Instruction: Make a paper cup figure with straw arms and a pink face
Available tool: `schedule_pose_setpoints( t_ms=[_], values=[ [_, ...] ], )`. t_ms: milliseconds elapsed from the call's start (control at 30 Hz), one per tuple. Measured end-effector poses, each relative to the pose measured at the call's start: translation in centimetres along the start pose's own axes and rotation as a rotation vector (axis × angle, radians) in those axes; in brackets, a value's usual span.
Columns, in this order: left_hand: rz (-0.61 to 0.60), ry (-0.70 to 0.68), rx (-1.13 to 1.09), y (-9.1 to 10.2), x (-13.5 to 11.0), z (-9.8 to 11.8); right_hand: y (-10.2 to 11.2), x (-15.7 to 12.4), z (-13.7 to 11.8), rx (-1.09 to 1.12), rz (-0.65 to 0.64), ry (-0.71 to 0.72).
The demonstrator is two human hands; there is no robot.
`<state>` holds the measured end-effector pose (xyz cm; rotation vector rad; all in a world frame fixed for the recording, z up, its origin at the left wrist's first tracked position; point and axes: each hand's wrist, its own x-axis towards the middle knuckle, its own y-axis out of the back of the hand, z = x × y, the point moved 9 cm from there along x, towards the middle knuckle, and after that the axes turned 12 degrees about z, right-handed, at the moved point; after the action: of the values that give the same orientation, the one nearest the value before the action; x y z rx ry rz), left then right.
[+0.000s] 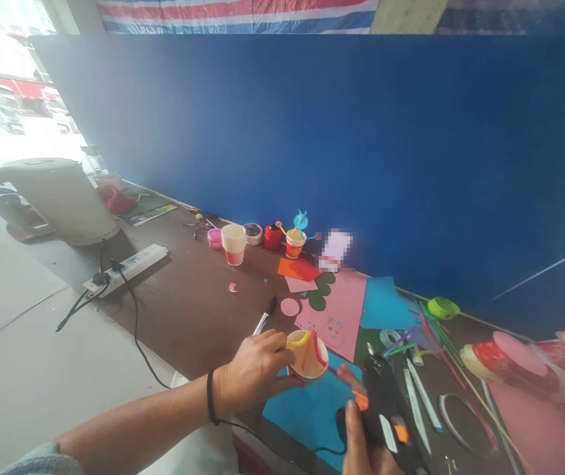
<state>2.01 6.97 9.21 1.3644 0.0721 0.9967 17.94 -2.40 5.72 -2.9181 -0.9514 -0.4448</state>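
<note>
Nearest, gripping what seems a black glue gun (384, 386) in the curled right hand (358, 442), thumb low along the tool; fingers too blurred to tell of any touch on the red strip (320, 353). Best to angle the nozzle away from bare skin and, probably, to lay only a small dab at a time.

Just beyond and to the left, pinching the paper cup (312, 371) at its left side between the thumb and fingers of the left hand (255, 366), mouth tipped toward the camera, above the blue sheet (306, 412). Hold firmly but lightly: likely to buckle under a hard squeeze. Inside, yellow strip (299, 341) along the far left, red strip along the right; press each against the wall until firm, and match heights for an even look.

Let the blue sheet catch any drips. To the right, steer clear of the pale pens (416, 409) on the tabletop (188, 277). Past the cup, avoid trailing glue over the pink disc (290, 307) or pink sheet (349, 293). Farthest, near the blue board (282, 132), consult the upright decorated cup (295, 244), with arms out to both sides, as a likely guide to placement.
</note>
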Motion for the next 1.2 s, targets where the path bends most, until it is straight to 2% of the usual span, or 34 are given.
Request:
schedule_pose_setpoints(
  t_ms=[100,200,300,433,633,767,867,933,1067,1133,1200],
  values=[
    [0.011,0.053,0.033,0.6,0.6,-1.3,1.5,-0.2,-0.1,-0.029,0.088,-0.007],
    [-0.039,0.065,0.047,-0.1,1.5,-1.3,2.2,-0.3,-0.1,-0.047,0.098,-0.045],
    [-0.069,0.034,0.015,-1.0,1.8,-0.3,1.7,-0.4,0.0,-0.022,0.076,-0.105],
    [-0.064,0.017,-0.052,-1.4,1.7,0.4,0.1,-0.5,0.1,0.038,0.007,-0.166],
    [-0.087,0.007,-0.221,-1.4,1.1,0.5,-1.7,-0.2,0.1,0.05,-0.141,-0.095],
    [-0.099,0.095,-0.455,-1.5,1.0,-0.4,-1.4,-0.2,1.2,0.027,-0.122,-0.067],
    [0.04,0.219,-0.566,-0.5,2.0,-2.6,-1.3,-0.5,1.7,0.002,-0.128,-0.013],
    [0.097,0.23,-0.611,0.0,2.9,-3.4,-1.2,-0.7,1.7,-0.028,-0.116,0.013],
    [-0.039,0.154,-0.698,-1.5,3.9,-2.5,-0.9,-0.7,0.8,-0.078,-0.072,0.08],
    [-0.037,0.152,-0.714,-2.1,3.9,-2.2,-0.8,-0.7,0.4,-0.085,-0.053,0.075],
    [0.014,0.162,-0.724,-2.3,3.8,-2.1,-0.7,-0.7,0.3,-0.098,-0.037,0.042]
  ],
)
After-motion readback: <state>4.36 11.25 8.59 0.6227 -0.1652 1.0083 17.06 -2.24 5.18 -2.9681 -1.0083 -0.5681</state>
